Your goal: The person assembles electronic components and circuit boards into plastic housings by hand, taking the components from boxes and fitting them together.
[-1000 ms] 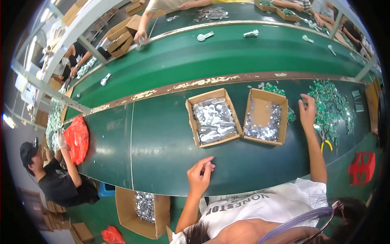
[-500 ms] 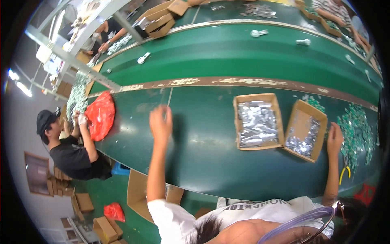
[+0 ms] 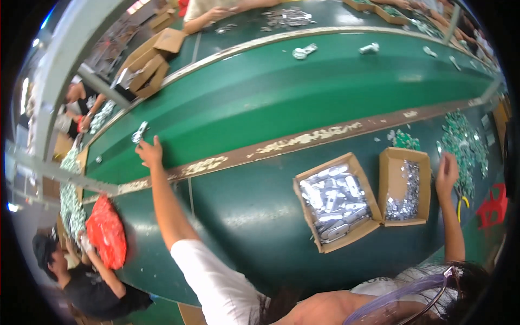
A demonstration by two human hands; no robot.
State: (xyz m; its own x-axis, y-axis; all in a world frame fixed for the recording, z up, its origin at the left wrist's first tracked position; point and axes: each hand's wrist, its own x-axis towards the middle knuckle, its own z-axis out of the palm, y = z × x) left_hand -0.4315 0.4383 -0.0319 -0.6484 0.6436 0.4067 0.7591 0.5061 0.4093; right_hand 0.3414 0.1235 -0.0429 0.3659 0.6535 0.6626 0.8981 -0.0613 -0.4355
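My left hand reaches out over the green belt with its fingers apart, holding nothing. Its fingertips are at the round end of a small white-and-silver part with a narrow shank; whether they touch it I cannot tell. My right hand is at the right, its fingers loosely extended, with nothing visible in it. Beside it are a cardboard box of small shiny metal pieces and a heap of green-and-silver pieces. A larger cardboard box holds flat silver parts.
More white-and-silver parts lie spaced along the green belt. A worn brown ledge edges it. Yellow-handled pliers lie at the right. A red plastic bag stands beside a co-worker in black. A metal post rises at left.
My left hand has moved from above the dark table, forward and left, to the part on the belt. The view has turned left. My right hand stays beside the small box.
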